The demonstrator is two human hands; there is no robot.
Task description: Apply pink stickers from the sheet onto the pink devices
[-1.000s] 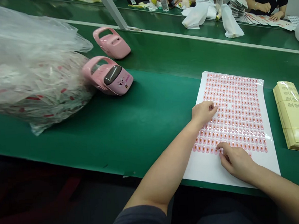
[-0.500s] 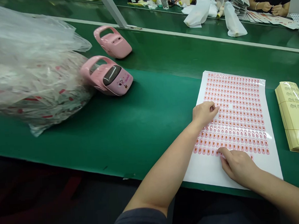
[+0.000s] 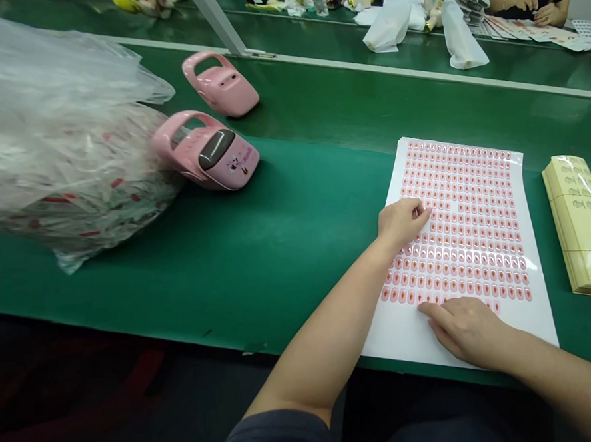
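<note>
A white sheet covered with rows of small pink stickers lies on the green belt. My left hand rests on the sheet's left part, fingers curled loosely and pressing down on it. My right hand lies at the sheet's lower edge, its forefinger stretched out to the bottom row of stickers, the other fingers folded under. Neither hand visibly holds anything.
Two pink handled devices sit left of the sheet, beside a big clear plastic bag of packets. A cream stack of sheets lies at right. Other people's hands work across the far belt among white bags.
My right forefinger has slid a little left and down along the bottom sticker row. The left hand has stayed put. The nearer pink device has drifted slightly left.
</note>
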